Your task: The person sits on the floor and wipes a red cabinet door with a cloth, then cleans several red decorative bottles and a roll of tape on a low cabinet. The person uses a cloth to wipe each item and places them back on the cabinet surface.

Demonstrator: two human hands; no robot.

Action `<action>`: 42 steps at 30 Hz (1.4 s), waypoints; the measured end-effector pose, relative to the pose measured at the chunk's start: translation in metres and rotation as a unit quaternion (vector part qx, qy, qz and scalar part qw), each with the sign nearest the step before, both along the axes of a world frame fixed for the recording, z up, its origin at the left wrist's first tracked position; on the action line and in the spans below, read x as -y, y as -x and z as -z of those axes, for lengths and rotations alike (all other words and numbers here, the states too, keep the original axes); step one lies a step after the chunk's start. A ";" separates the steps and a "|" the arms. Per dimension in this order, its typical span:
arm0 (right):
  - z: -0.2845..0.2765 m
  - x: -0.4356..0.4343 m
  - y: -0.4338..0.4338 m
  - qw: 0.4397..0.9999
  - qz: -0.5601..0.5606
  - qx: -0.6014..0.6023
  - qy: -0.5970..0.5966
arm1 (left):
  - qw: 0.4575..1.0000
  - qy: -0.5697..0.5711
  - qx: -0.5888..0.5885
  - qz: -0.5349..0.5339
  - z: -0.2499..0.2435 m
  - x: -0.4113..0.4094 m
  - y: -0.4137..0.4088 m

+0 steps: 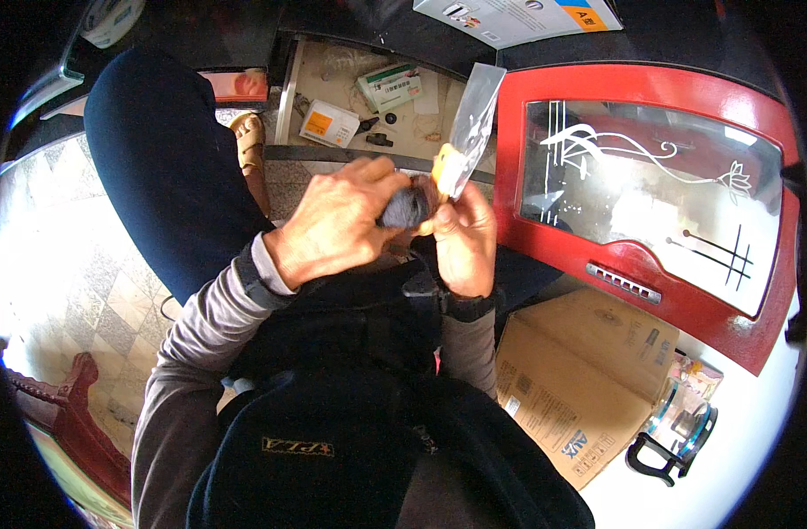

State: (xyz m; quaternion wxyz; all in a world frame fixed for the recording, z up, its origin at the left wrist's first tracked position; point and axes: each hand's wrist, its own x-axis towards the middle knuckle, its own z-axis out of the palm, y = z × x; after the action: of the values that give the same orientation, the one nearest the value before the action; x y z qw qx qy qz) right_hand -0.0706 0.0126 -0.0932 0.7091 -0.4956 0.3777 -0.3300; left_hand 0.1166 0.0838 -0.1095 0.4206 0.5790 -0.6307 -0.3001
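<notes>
Both hands meet near the middle of the head view, above my lap. My left hand (340,225) grips a dark grey, rounded thing (405,208) from its left side; what it is cannot be told. Close against its right side, my right hand (466,244) pinches a clear plastic packet (476,122) with an orange and white card (448,168) at its lower end. The packet slants upward, its upper end over the right part of an open drawer. Whether my right fingers also touch the dark thing is partly hidden.
The open drawer (284,99) holds a green and white box (390,87), an orange and white box (329,123) and small black parts. To the right are a red glass-paned door (708,337), a cardboard sheet (575,370) and a glass jug (681,413). Carved red furniture (79,410) stands lower left.
</notes>
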 end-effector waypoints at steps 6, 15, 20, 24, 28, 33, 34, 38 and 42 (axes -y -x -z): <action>-0.003 0.018 0.006 0.996 -0.021 -0.085 0.007 | 0.994 0.028 0.065 0.083 0.014 -0.004 0.021; -0.010 0.022 0.006 0.964 -0.123 -0.194 0.134 | 0.994 -0.034 0.066 0.081 0.012 -0.003 0.009; -0.008 0.019 0.003 0.950 -0.124 -0.220 0.185 | 0.994 -0.019 0.088 0.061 0.017 -0.001 0.009; -0.011 0.012 -0.002 0.948 -0.113 -0.231 0.185 | 0.993 -0.027 0.099 0.064 0.013 -0.001 0.009; -0.011 0.011 -0.005 0.942 -0.155 -0.249 0.164 | 0.995 0.004 0.092 0.044 0.019 -0.001 0.011; -0.002 0.010 -0.008 0.980 -0.122 -0.150 0.047 | 0.993 0.016 0.111 0.049 0.021 -0.002 0.019; -0.001 0.010 -0.010 0.984 -0.115 -0.135 0.033 | 0.992 0.012 0.120 0.045 0.023 -0.004 0.022; 0.002 0.013 -0.013 0.992 -0.071 -0.089 -0.050 | 0.991 0.002 0.112 0.078 0.027 -0.003 0.028; 0.003 0.020 -0.011 0.997 -0.023 -0.041 -0.059 | 0.997 -0.027 0.053 0.042 0.016 -0.002 0.017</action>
State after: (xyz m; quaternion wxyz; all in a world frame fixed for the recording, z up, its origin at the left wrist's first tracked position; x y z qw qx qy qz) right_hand -0.0597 -0.0073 -0.0958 0.7286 -0.4746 0.4133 -0.2702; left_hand 0.0997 0.0861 -0.1258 0.3580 0.5784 -0.6673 -0.3034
